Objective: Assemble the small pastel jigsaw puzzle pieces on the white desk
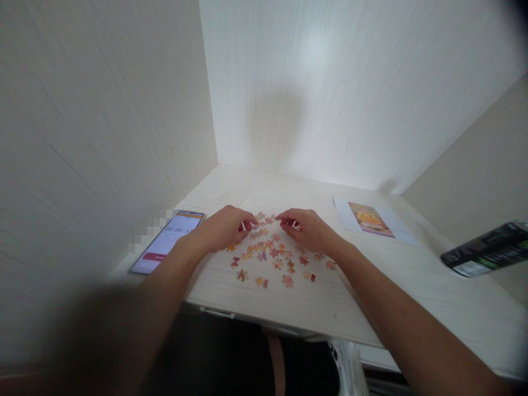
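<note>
Loose jigsaw puzzle pieces [264, 247] in orange, yellow, pink and dark red lie scattered on the white tabletop [214, 283]. My left hand [229, 226] rests over the left side of the spread, its fingers half bent with a gap between thumb and fingertips. A small purplish piece [255, 226] shows right by those fingertips; I see no firm grip on it. Across from it, my right hand [307, 226] hovers at the upper right of the pieces, fingers bent and apart from the thumb. Both hands hide some of the pieces beneath them.
To the left lies a phone [154, 250] with a running timer, partly behind my left forearm. A printed sheet with a yellow picture [370, 220] lies at the back right. A dark can [487, 250] stands at far right. Pale walls [284, 82] enclose the desk.
</note>
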The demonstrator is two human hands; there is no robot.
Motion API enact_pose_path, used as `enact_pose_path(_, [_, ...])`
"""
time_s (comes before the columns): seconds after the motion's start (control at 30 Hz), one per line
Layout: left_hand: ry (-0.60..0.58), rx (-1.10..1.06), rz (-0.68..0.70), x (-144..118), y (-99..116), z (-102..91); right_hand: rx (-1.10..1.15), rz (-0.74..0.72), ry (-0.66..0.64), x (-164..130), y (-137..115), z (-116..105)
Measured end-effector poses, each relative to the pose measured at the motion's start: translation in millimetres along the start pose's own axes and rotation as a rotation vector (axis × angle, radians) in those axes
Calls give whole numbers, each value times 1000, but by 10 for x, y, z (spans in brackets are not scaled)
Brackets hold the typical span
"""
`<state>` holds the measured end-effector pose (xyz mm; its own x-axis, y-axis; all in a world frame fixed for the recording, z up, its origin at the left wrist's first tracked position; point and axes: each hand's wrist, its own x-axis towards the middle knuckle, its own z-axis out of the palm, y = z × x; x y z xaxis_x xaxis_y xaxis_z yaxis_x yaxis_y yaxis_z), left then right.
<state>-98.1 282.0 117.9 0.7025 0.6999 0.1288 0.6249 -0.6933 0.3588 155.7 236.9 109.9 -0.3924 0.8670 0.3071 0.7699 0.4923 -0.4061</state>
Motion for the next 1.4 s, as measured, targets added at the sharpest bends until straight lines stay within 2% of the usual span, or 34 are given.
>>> enact_pose_path(0.27, [-9, 7, 31, 8, 143, -23, -8, 19, -5, 7, -15, -7])
enact_pose_path(0.63, [-34, -61, 55, 2, 117, -4, -18, 25, 1, 1, -24, -7])
enact_pose_path(0.83, [31, -73, 41, -9, 94, -22, 23, 16, 7, 7, -22, -11])
enact_pose_path(0.93, [85, -119, 68, -2, 150, -23, 133, 46, 8, 17, -27, 13])
enact_pose_path(1.07, [119, -221, 127, 15, 278, -12, 471, 131, -21, 35, -63, 54])
enact_pose_path(1.2, [170, -243, 176, 34, 359, 26, 758, 156, -100, 40, -114, 70])
enact_pose_path(1.3, [214, -239, 216, 50, 365, 73, 820, 171, -124, 38, -110, 68])
enact_pose_path(1.4, [245, -195, 227, 63, 356, 111, 774, 214, -103, 36, -56, 36])
